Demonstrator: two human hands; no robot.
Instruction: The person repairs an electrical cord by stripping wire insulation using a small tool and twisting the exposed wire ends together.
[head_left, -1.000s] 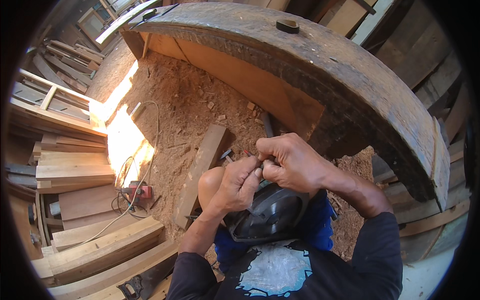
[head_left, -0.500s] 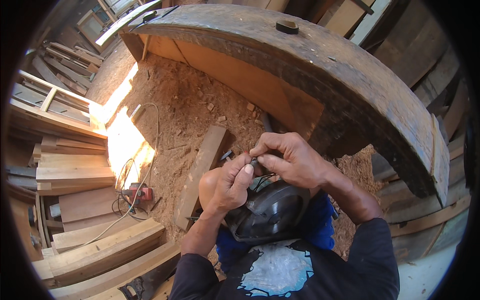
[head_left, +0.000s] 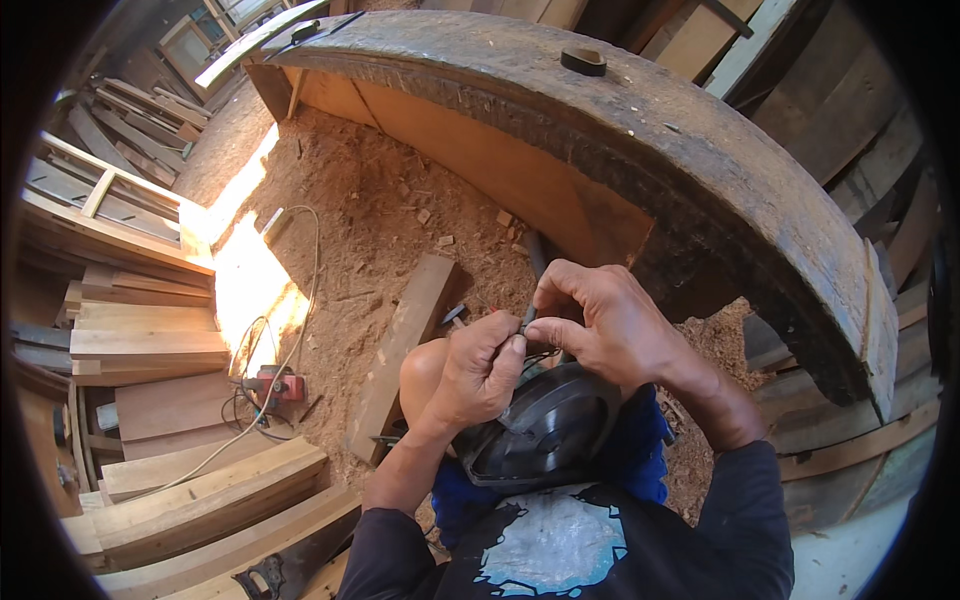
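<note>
The person sat with a black circular saw (head_left: pixel 545 430) resting in the lap, its round guard facing up. The left hand (head_left: pixel 472 372) lay over the upper left of the saw, its fingers (head_left: pixel 500 345) pinched narrow on a small dark part just above the guard. The right hand (head_left: pixel 600 320) met it from the other side, thumb and forefinger closed on the same small part, so that both hands touched at that spot. What exactly the part was could not be told, since the fingers covered most of it. A dark cord (head_left: pixel 535 260) ran up from between the hands toward the timber above.

Over the hands curved a large weathered timber (head_left: pixel 700 170), dark on top and pale orange on its cut inner face. A small dark ring (head_left: pixel 583 62) lay on its top. The floor (head_left: pixel 370 210) below was covered in reddish sawdust and chips. A short plank (head_left: pixel 405 350) lay on it just left of the left hand, beside the bare knee (head_left: pixel 422 368). Farther left, a small red power tool (head_left: pixel 275 385) sat on the floor with a pale cable (head_left: pixel 300 300) looping away from it. Stacked boards (head_left: pixel 140 330) filled the left side, well apart from the hands.
</note>
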